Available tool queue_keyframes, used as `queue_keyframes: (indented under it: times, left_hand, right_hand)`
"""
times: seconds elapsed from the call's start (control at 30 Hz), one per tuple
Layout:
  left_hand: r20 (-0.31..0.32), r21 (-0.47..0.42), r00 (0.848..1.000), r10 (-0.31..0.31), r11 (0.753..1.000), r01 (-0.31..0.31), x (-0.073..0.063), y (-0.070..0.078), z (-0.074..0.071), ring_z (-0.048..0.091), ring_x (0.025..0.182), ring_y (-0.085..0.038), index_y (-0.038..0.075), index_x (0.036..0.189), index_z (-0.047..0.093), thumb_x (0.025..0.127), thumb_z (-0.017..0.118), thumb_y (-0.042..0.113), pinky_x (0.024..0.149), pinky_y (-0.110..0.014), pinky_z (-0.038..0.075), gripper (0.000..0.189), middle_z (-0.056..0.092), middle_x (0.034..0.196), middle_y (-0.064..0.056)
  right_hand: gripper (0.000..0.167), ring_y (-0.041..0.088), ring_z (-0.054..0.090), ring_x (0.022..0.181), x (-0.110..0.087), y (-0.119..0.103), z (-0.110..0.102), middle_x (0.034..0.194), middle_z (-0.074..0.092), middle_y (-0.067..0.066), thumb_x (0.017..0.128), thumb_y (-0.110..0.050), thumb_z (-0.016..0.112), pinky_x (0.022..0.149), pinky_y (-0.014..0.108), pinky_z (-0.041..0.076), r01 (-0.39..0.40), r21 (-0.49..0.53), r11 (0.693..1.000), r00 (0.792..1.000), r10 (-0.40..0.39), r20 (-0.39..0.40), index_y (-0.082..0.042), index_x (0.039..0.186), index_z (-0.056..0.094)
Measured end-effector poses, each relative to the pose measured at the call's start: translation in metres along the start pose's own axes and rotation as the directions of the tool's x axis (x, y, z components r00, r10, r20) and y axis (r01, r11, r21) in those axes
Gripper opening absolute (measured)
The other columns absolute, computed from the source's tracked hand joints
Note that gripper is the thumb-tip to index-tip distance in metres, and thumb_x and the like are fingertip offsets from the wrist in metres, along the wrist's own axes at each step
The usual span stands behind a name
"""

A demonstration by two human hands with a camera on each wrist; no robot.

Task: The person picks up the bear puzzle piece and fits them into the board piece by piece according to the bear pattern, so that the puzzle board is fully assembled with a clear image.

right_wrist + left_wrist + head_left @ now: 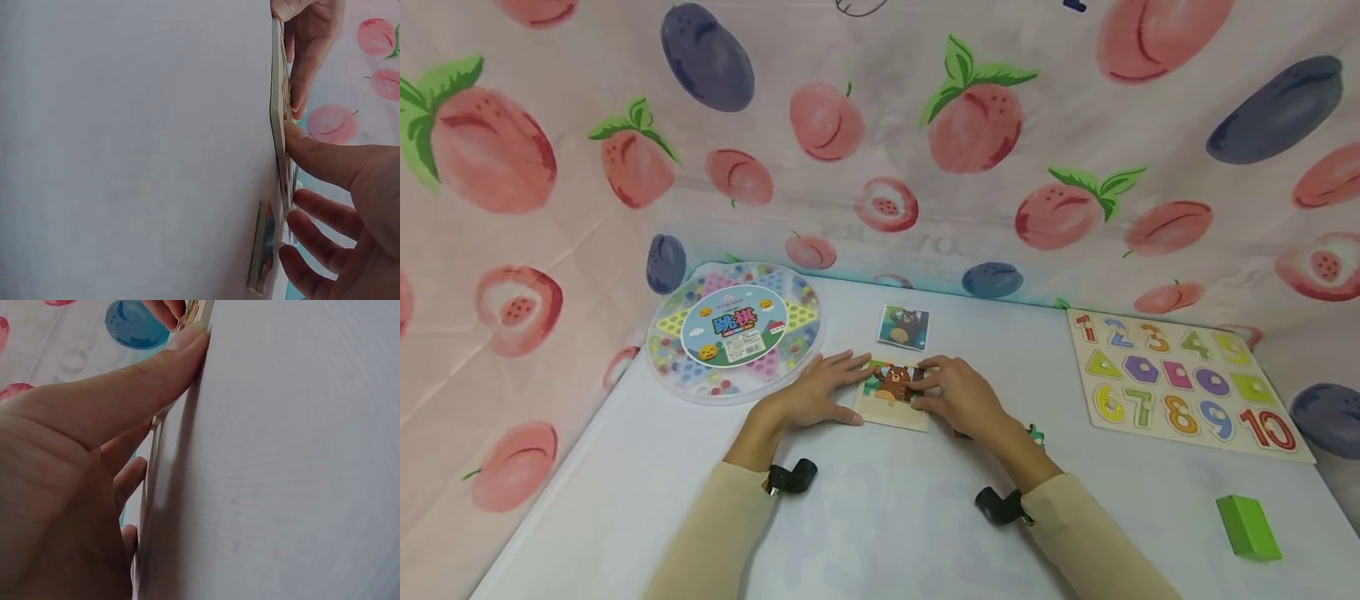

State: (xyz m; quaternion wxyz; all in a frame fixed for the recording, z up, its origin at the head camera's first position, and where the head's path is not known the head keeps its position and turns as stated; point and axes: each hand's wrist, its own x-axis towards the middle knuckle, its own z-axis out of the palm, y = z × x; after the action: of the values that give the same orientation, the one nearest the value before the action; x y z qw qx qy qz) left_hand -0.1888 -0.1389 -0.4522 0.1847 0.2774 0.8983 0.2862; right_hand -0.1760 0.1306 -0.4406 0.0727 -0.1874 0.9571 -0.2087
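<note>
In the head view a small wooden jigsaw board (pixel 891 418) with a brown bear picture lies mid-table. My left hand (pixel 811 392) rests at its left side, fingers stretched to the upper left corner. The left thumb (pixel 178 353) touches the board's near edge. Over the board's right part, my right hand (pixel 958 396) has thumb and index close together at a dark puzzle piece (pixel 914 397), mostly hidden by the fingers. The right thumb (pixel 306 140) sits on the board's face. Beyond the board lies a bear picture card (pixel 903 327).
Loose puzzle pieces (pixel 1036 435) lie partly under the right forearm; one piece (pixel 262 247) shows in the right wrist view. A round Chinese checkers set (pixel 662 367) stands at left. At right are a wooden number board (pixel 1097 367) and a green block (pixel 1249 527). A fruit-print cloth (pixel 880 125) hangs behind.
</note>
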Motion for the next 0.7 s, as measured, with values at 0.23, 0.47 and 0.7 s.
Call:
queue_keyframes:
  times: [0.23,0.47,0.7]
  left_hand:
    - [-0.010,-0.003,1.000,0.008,1.000,-0.008,0.0004,-0.0010,0.0002,0.012,0.162,-0.034,0.017,0.157,0.042,0.087,0.079,0.037,0.130,-0.065,0.000,0.082,0.027,0.171,-0.003]
    - [-0.008,-0.006,1.000,0.006,1.000,-0.006,-0.0015,0.0006,-0.0006,0.012,0.162,-0.034,0.016,0.156,0.042,0.087,0.079,0.037,0.130,-0.064,-0.001,0.082,0.027,0.171,-0.003]
    - [-0.010,-0.013,1.000,0.006,1.000,-0.006,-0.0017,0.0005,-0.0016,0.012,0.162,-0.034,0.016,0.156,0.042,0.087,0.080,0.037,0.130,-0.064,-0.001,0.082,0.028,0.171,-0.003]
  right_hand:
    - [0.029,0.032,0.058,0.129,0.0038,0.0060,-0.0012,0.137,0.063,0.008,0.090,-0.025,0.078,0.110,0.053,0.050,0.018,0.107,0.994,1.000,-0.019,0.016,-0.017,0.118,0.078]
    - [0.027,0.031,0.060,0.124,0.0051,0.0064,0.0012,0.131,0.065,0.007,0.087,-0.023,0.081,0.104,0.051,0.052,-0.012,0.167,0.986,1.000,0.012,-0.001,-0.017,0.113,0.080]
    - [0.028,0.031,0.062,0.122,0.0057,0.0056,0.0007,0.130,0.067,0.007,0.087,-0.025,0.082,0.102,0.051,0.054,-0.009,0.137,0.991,1.000,0.011,-0.013,-0.018,0.113,0.080]
